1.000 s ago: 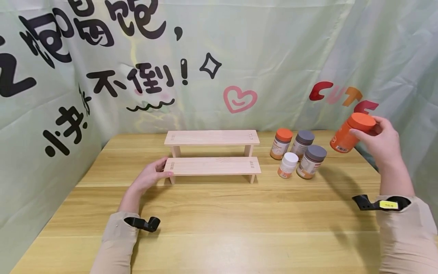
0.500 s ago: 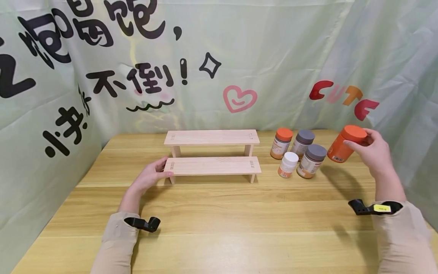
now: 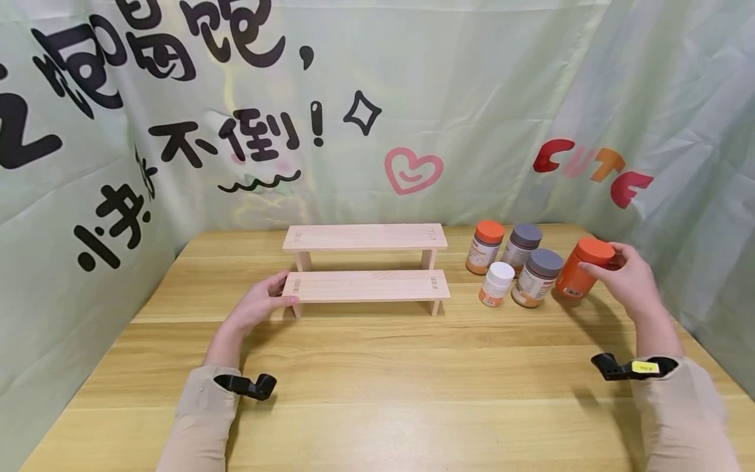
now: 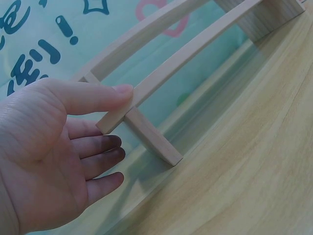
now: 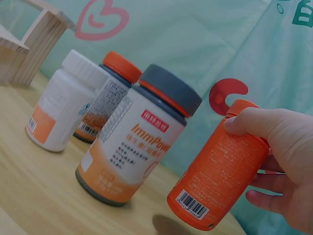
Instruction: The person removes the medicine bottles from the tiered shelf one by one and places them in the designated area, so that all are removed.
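Note:
My right hand (image 3: 628, 278) holds an orange bottle (image 3: 575, 272) by its upper part, thumb on the near side, as the right wrist view also shows. The bottle leans a little, its base at or just above the tabletop; I cannot tell whether it touches. Left of it stand a grey-capped bottle (image 3: 535, 282), a small white-capped bottle (image 3: 496, 286), an orange-capped bottle (image 3: 483, 252) and another grey-capped bottle (image 3: 520, 244), partly hidden. My left hand (image 3: 262, 300) pinches the left end of the lower board of a two-step wooden shelf (image 3: 366, 286), thumb in front (image 4: 105, 98), other fingers behind.
The wooden table (image 3: 377, 380) carries everything. The shelf's upper board (image 3: 366, 236) stands behind the lower one. A printed cloth (image 3: 472, 98) hangs along the back and sides. Both wrists bear black camera mounts (image 3: 248, 385).
My right hand has lowered the orange bottle and brought it slightly left, towards the near grey-capped bottle. The left hand and the shelf have stayed in place.

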Available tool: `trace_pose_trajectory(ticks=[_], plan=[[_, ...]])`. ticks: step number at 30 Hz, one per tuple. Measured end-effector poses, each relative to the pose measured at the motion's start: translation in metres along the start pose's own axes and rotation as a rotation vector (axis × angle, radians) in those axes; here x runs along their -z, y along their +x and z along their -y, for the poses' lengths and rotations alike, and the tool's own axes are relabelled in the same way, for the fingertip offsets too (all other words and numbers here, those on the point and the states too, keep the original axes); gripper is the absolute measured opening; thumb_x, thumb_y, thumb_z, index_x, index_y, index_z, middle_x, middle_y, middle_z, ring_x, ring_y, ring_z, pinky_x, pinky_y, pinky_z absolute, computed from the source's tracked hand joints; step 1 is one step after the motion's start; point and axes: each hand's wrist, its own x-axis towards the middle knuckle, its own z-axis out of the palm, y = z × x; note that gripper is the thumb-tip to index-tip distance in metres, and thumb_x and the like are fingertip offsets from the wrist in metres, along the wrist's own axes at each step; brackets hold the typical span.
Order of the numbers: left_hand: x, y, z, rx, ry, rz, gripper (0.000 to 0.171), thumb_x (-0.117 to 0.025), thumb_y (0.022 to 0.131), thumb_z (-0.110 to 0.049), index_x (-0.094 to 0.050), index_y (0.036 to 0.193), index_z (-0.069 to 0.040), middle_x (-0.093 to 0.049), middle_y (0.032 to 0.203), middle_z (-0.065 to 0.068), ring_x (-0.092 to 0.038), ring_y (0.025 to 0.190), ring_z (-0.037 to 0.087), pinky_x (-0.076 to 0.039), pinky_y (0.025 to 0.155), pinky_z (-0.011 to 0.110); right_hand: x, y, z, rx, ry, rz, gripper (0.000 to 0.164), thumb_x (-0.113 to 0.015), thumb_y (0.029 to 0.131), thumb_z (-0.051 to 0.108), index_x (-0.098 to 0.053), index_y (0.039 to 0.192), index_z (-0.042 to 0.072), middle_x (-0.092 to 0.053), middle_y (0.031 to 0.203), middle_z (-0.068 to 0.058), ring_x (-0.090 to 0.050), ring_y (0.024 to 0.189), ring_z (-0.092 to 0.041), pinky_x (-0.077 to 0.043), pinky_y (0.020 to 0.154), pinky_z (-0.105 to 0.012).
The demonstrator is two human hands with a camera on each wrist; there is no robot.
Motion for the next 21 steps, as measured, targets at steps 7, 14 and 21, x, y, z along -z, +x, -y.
trace_pose_trajectory(ticks=[7, 14, 21], plan=[[-0.001, -0.001, -0.002, -0.010, -0.003, 0.008, 0.080, -0.064, 0.088, -0.015, -0.014, 0.143, 0.011, -0.017, 0.148, 0.029, -0.020, 0.135, 0.039, -0.020, 0.109, 0.049, -0.005, 0.001, -0.008, -0.035, -0.010, 0.034, 0.075, -0.058, 0.090, 0.033, -0.023, 0.137, -0.013, -0.036, 0.130, -0.033, -0.043, 0.097, -0.029, -0.043, 0.075, -0.033], [-0.001, -0.001, -0.003, -0.006, -0.005, 0.003, 0.079, -0.064, 0.088, -0.014, -0.014, 0.143, 0.011, -0.016, 0.148, 0.028, -0.020, 0.135, 0.039, -0.020, 0.109, 0.048, -0.011, 0.014, -0.034, -0.075, -0.053, 0.026, 0.087, -0.060, 0.085, 0.047, -0.021, 0.139, -0.009, -0.036, 0.130, -0.030, -0.041, 0.106, -0.037, -0.048, 0.075, -0.045], [-0.001, -0.001, -0.003, -0.003, 0.009, 0.005, 0.080, -0.064, 0.088, -0.015, -0.013, 0.143, 0.011, -0.016, 0.147, 0.029, -0.020, 0.135, 0.040, -0.020, 0.109, 0.049, -0.012, 0.006, -0.025, -0.065, -0.008, 0.028, 0.079, -0.061, 0.087, 0.037, -0.023, 0.136, -0.012, -0.036, 0.129, -0.035, -0.040, 0.109, -0.043, -0.041, 0.085, -0.054]])
